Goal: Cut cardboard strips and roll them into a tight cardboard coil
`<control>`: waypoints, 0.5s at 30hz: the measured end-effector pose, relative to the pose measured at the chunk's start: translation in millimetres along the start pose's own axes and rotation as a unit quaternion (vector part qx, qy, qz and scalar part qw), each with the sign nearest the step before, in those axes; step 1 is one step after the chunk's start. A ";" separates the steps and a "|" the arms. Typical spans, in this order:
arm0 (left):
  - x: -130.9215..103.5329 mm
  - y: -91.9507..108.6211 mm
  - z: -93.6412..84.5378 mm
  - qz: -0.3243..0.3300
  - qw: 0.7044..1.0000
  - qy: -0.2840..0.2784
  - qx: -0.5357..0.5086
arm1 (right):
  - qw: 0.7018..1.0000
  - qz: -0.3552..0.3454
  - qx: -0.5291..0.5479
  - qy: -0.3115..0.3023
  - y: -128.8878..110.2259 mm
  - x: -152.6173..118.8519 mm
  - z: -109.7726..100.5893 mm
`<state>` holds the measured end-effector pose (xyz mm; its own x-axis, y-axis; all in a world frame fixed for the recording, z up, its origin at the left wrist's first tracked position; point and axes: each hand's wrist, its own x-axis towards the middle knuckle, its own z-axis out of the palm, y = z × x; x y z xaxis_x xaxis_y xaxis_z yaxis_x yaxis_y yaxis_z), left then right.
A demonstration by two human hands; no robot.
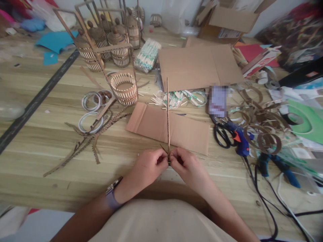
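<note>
A narrow strip of corrugated cardboard [168, 114] stands upright at the table's near side, edge towards me. My left hand [152, 164] and my right hand [186, 164] meet at its lower end, each pinching it with thumb and fingertips. A small dark piece also shows between the fingertips, too small to name. Just beyond the hands lies a flat, creased piece of cardboard [186, 132]. Farther back on the left stands a small basket [124, 88] of pale sticks with a tall cardboard handle.
Loose cardboard strips [83, 144] and tape rolls [91, 122] lie left. On the right are scissors [223, 136], a blue glue gun [242, 141], pliers [280, 168] with cables nearby, and curled strips [267, 124]. Finished lantern-like baskets [118, 50] and large cardboard [196, 65] stand behind.
</note>
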<state>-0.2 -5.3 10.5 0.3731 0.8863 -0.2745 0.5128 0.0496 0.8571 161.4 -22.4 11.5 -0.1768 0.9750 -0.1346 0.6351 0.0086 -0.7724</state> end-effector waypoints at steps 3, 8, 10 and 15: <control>-0.1 -0.4 -1.5 -0.012 0.999 -0.010 -0.035 | 1.000 0.009 0.021 0.002 -2.4 -1.1 -5.8; 1.2 -5.5 -2.1 -0.063 0.980 -0.050 -0.181 | 0.994 -0.098 -0.038 0.031 -3.3 -8.8 -13.9; 1.7 -7.5 -1.3 -0.070 0.973 -0.060 -0.213 | 0.986 -0.139 -0.076 0.044 -1.9 -11.9 -13.5; 0.7 -5.9 -0.1 -0.054 0.982 -0.047 -0.175 | 0.973 -0.184 -0.099 0.103 2.2 -15.5 -4.4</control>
<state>-3.1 -4.9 5.3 0.4095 0.8214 -0.3971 0.2622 0.3109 0.9136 168.9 -36.4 14.7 -0.2775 0.9217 0.2711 0.6933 0.3875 -0.6076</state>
